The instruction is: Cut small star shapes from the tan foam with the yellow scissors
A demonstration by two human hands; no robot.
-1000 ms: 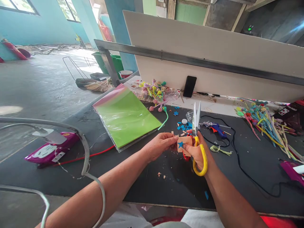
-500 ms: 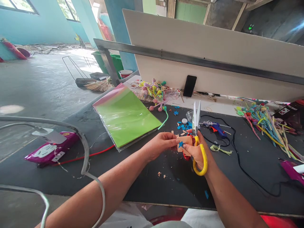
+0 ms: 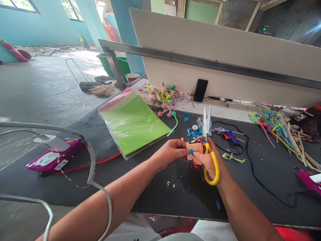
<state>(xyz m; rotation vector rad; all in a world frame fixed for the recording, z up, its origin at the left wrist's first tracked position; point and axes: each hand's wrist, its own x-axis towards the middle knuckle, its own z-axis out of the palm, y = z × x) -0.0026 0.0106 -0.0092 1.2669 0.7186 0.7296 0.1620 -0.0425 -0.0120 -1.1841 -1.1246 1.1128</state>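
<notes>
Between my two hands is a small peach-coloured piece of paper or foam [image 3: 197, 147] with a blue star [image 3: 191, 152] lying on it. My left hand [image 3: 175, 150] pinches the piece's left side, fingertips at the star. With its thumb on the piece near the star, my right hand [image 3: 208, 160] grips the right side. Yellow-handled scissors [image 3: 212, 164] hang on that same hand, blades apart and pointing away from me. Something red shows under the piece, partly hidden. Beyond my hands lie blue scraps [image 3: 197, 133] and a second blue star [image 3: 186, 119].
A green paper pack [image 3: 140, 124] lies at left, near a purple power strip [image 3: 54, 155]. A blue glue gun [image 3: 230, 137] with a black cord rests at right. Pipe-cleaner bundles [image 3: 283, 134] lie along the back. A phone [image 3: 201, 90] leans on the white board [image 3: 225, 43].
My left fingertips have shifted slightly onto the blue star, covering more of it. The scissors and other things stay almost where they were.
</notes>
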